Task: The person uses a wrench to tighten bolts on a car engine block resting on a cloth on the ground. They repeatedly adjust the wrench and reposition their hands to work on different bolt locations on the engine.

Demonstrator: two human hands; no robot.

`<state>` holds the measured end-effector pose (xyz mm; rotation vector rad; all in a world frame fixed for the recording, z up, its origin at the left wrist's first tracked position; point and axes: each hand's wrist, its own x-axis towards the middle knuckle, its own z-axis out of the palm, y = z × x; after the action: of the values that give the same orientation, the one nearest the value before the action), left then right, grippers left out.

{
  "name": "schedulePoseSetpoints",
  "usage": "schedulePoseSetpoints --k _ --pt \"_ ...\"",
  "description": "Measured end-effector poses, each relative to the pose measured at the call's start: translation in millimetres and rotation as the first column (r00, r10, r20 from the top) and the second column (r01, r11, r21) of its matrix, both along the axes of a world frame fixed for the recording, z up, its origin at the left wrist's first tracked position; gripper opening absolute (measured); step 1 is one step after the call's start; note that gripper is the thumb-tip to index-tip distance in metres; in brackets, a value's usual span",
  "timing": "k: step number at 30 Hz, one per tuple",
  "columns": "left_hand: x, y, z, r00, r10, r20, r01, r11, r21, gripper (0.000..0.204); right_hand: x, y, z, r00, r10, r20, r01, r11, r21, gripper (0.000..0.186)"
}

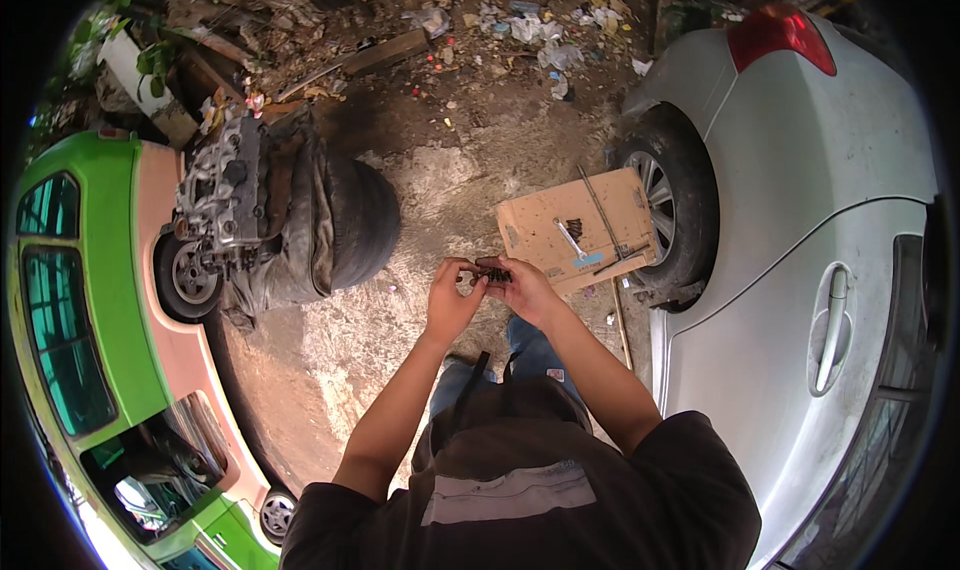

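Observation:
Both my hands meet in front of my body, around a small bundle of dark metal parts (492, 274), which look like bolts but are too small to make out for certain. The bundle lies in the curled fingers of my right hand (528, 292). From the other side, my left hand (454, 298) reaches in with thumb and fingers bent together at the bundle's edge; what its fingertips hold is hidden. Beyond my right hand, a flat cardboard sheet (535, 215) carries a wrench (571, 240), a few rusty dark bolts (575, 228) and a long thin metal bar (600, 210).
A silver car (770, 180) stands on the right, its rear wheel (665, 205) beside the cardboard. On the left, an engine block (222, 185) rests by a covered tyre stack (360, 220), next to a green and pink vehicle (150, 200). Litter and a wooden plank (385, 53) lie at the far side.

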<state>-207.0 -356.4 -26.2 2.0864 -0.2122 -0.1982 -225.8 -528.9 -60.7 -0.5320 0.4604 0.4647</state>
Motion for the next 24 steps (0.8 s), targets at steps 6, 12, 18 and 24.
schedulePoseSetpoints --k 6,12,18,24 --pt "-64 117 53 0.93 0.207 0.304 -0.258 0.956 0.139 0.027 -18 124 46 0.96 0.25 0.128 -0.254 0.967 0.014 0.039" --pt "-153 238 69 0.85 0.46 0.256 -0.482 0.876 0.027 0.031 -67 252 67 0.872 0.466 0.152 -0.471 0.882 -0.006 0.042" --pt "-232 339 82 0.754 0.588 0.293 -0.632 0.772 0.076 0.039 -109 367 79 0.736 0.663 0.137 -0.676 0.73 0.102 0.046" --pt "-273 400 87 0.615 0.738 0.277 -0.78 0.621 0.078 0.041 -114 452 96 0.58 0.798 0.161 -0.813 0.58 0.055 0.04"
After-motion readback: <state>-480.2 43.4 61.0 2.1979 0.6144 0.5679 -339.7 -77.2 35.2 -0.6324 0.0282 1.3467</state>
